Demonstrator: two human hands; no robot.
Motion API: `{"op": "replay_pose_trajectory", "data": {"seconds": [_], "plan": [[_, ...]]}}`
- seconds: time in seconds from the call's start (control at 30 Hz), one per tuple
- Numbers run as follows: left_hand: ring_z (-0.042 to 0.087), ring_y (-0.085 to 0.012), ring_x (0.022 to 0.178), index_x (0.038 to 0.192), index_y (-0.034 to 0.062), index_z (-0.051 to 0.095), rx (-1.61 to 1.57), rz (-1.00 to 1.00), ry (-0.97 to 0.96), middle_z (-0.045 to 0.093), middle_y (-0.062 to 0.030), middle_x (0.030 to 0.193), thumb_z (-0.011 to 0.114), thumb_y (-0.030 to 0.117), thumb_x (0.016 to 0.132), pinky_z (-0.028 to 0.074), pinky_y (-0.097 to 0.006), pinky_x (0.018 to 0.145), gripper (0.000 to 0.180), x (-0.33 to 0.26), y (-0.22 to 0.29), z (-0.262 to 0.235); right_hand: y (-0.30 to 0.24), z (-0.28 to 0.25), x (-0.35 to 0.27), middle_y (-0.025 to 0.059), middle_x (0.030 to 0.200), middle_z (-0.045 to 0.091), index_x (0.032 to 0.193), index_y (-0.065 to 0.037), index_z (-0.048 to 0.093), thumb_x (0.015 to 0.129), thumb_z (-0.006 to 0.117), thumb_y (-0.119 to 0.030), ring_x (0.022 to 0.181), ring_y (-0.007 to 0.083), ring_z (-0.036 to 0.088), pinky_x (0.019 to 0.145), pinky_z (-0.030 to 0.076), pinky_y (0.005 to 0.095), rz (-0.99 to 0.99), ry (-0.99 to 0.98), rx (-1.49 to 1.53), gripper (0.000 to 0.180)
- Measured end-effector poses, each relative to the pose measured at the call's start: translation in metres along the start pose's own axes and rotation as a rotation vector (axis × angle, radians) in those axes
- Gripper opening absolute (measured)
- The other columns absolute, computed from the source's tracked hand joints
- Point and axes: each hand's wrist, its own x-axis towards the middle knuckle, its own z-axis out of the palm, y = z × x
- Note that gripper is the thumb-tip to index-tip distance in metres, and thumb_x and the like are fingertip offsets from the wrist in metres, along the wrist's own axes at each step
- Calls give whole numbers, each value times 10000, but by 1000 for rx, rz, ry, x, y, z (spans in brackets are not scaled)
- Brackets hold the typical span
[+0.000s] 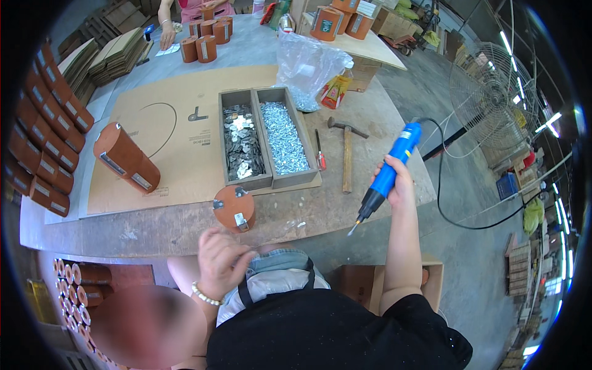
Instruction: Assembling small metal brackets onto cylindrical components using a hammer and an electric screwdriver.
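Note:
My right hand is wrapped round a blue electric screwdriver, its bit pointing down and left, off the table's front edge. My left hand, with a beaded bracelet on the wrist, is held loosely bent at the front edge, thumb apart from the fingers; I see nothing in it. Just beyond it stands a reddish-brown cylinder with small metal clips round its top rim. Farther back, a two-part tray holds dark and silvery metal clips on its left side and many screws on its right.
A hammer and a small screwdriver lie right of the tray. A taller brown cylinder rests on cardboard; more are stacked at left. A plastic bag sits behind. The black cord loops right. Another person's hand works across the table.

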Motion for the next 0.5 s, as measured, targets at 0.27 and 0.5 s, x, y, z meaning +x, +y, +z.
{"op": "replay_pose_trajectory", "data": {"seconds": [0.27,0.5], "plan": [[536,-268,861,788,77,627,242,-277,227,577,-105,948,739,102,604,398,-382,760,217,-14,-24,2,61,-53,141,77,765,567,890,-3,541,676,656,-87,663,197,545,591,447,353,-158,200,-719,257],[498,-304,989,903,86,618,224,-289,197,516,-125,1118,764,212,589,382,-404,846,369,3,-25,16,77,-74,196,182,942,614,1017,10,572,668,655,-153,873,304,597,774,459,410,-187,365,-1297,394]]}}
